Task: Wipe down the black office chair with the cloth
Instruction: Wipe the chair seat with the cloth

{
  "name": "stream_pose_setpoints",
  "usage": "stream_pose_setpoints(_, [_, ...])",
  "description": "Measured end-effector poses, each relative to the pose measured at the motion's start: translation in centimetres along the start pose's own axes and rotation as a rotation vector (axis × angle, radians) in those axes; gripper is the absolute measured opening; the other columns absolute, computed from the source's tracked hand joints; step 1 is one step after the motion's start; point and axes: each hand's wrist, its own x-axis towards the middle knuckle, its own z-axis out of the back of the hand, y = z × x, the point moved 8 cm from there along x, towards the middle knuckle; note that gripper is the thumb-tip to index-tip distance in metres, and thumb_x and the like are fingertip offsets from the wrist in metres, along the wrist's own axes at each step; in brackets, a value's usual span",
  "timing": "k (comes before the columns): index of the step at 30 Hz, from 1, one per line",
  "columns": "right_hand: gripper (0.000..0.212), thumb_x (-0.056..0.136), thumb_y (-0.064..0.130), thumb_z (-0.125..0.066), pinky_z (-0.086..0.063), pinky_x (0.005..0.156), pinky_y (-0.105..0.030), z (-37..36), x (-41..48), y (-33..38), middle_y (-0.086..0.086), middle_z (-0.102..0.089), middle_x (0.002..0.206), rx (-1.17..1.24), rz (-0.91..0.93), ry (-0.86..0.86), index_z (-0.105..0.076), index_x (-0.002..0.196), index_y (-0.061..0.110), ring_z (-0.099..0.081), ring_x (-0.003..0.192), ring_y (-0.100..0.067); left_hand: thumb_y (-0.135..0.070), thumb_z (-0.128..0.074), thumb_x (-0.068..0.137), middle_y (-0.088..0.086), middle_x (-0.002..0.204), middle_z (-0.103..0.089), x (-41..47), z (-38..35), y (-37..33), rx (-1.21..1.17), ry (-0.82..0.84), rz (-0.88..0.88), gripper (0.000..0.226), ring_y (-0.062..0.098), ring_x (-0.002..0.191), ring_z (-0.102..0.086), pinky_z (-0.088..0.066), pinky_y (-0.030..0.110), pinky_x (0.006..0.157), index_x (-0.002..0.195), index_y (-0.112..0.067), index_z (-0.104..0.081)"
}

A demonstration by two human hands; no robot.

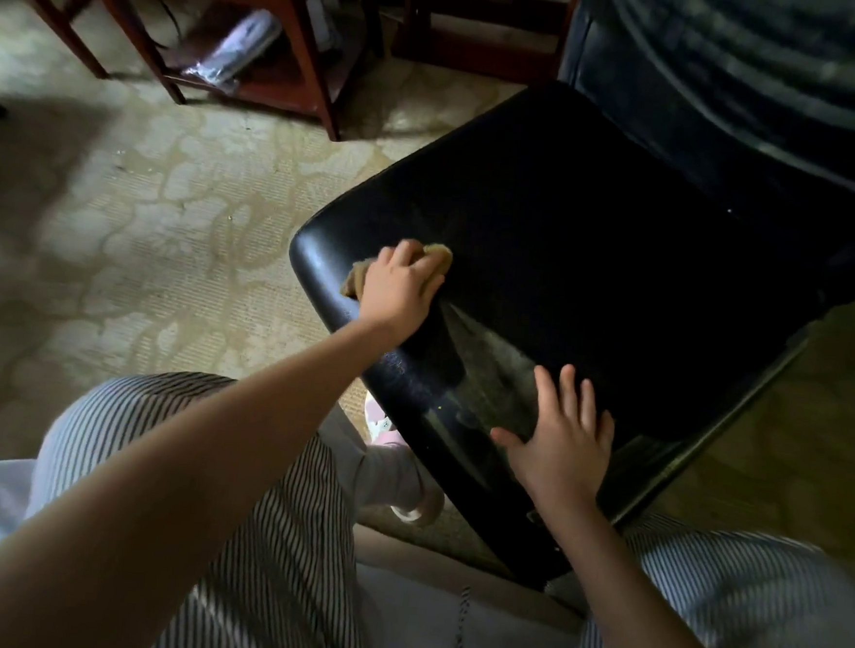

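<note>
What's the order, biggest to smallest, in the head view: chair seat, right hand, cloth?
1. chair seat
2. right hand, nearer the camera
3. cloth, mostly covered by the left hand, so its full size is unsure

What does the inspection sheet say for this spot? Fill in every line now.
Surface: black chair seat, dusty streaks near the front edge.
Job's things: tan cloth pressed on the seat's front left corner.
Clutter: plastic-wrapped item on the lower shelf of the wooden furniture.
Hands: left hand grips the cloth; right hand rests flat on the seat, fingers spread.
Cables: what looks like a dark cord hanging beside that furniture.
Surroundings: patterned carpet; chair backrest at upper right.
</note>
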Motion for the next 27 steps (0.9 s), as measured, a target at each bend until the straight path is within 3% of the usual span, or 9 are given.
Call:
stream_pose_setpoints(4, [0.085,0.084,0.055,-0.058,-0.007,0.115,-0.045,0.2,-0.1,0.0,0.001,-0.003,0.159,0.020,-0.006,-0.016,-0.011,0.150,0.029,0.001,0.146,-0.021,-0.035,-0.039,0.088,0.011,0.100,-0.061,-5.4,-0.5,-4.0,-0.080,-0.032,-0.085,0.041,0.034,0.078,-0.055,-0.048,0.037,0.072,0.112,-0.018,-0.067])
stream_pose_setpoints(8, [0.084,0.085,0.052,-0.057,-0.007,0.115,-0.045,0.3,-0.1,-0.2,0.001,-0.001,0.159,0.014,0.004,-0.010,-0.010,0.150,0.029,0.001,0.146,-0.021,-0.034,-0.045,0.091,0.003,0.104,-0.060,-11.0,-1.6,-7.7,-0.168,-0.003,-0.171,0.035,0.024,0.082,-0.054,-0.043,0.031,0.078,0.117,-0.023,-0.065])
stream_pose_setpoints(12, [0.083,0.087,0.053,-0.055,-0.005,0.115,-0.043,0.6,-0.2,-0.7,0.000,0.001,0.159,0.032,0.056,0.004,-0.009,0.151,0.027,0.001,0.146,-0.022,-0.033,-0.048,0.092,0.001,0.108,-0.059,-12.8,-2.2,-8.8,-0.202,0.001,-0.254,0.032,0.021,0.086,-0.053,-0.048,0.032,0.077,0.118,-0.025,-0.064])
stream_pose_setpoints(16, [0.083,0.082,0.050,-0.064,-0.016,0.114,-0.046,0.8,-2.0,-2.0,-0.008,-0.017,0.157,0.063,0.118,-0.061,-0.025,0.149,0.020,-0.017,0.143,-0.029,-0.037,-0.043,0.093,0.004,0.106,-0.060,-10.9,-1.4,-8.6,-0.082,0.015,-0.372,0.034,0.025,0.088,-0.056,-0.046,0.034,0.076,0.118,-0.029,-0.064])
stream_pose_setpoints(19, [0.088,0.074,0.053,-0.071,-0.026,0.109,-0.050,0.5,-3.5,-3.5,-0.010,-0.028,0.153,0.018,0.138,-0.081,-0.035,0.145,0.017,-0.029,0.139,-0.032,-0.034,-0.043,0.090,0.009,0.103,-0.060,-6.9,-0.3,-6.5,-0.002,-0.051,-0.275,0.035,0.031,0.084,-0.057,-0.046,0.035,0.071,0.115,-0.026,-0.066])
stream_pose_setpoints(23, [0.090,0.083,0.064,-0.052,-0.009,0.116,-0.040,-0.3,-3.8,-4.9,0.002,0.002,0.159,-0.049,0.131,0.058,-0.005,0.151,0.029,-0.001,0.146,-0.021,-0.028,-0.044,0.097,0.011,0.124,-0.049,-1.4,-0.5,-2.9,0.033,0.001,0.102,0.034,0.033,0.107,-0.045,-0.036,0.040,0.088,0.128,-0.025,-0.055])
stream_pose_setpoints(27, [0.089,0.083,0.061,-0.054,-0.012,0.116,-0.038,0.0,-3.9,-4.4,0.005,0.002,0.159,-0.001,0.120,0.049,-0.004,0.151,0.031,0.001,0.146,-0.018,-0.024,-0.042,0.097,0.008,0.125,-0.051,-0.9,-0.5,-3.2,0.021,-0.032,0.169,0.033,0.031,0.108,-0.045,-0.035,0.038,0.087,0.127,-0.025,-0.055])
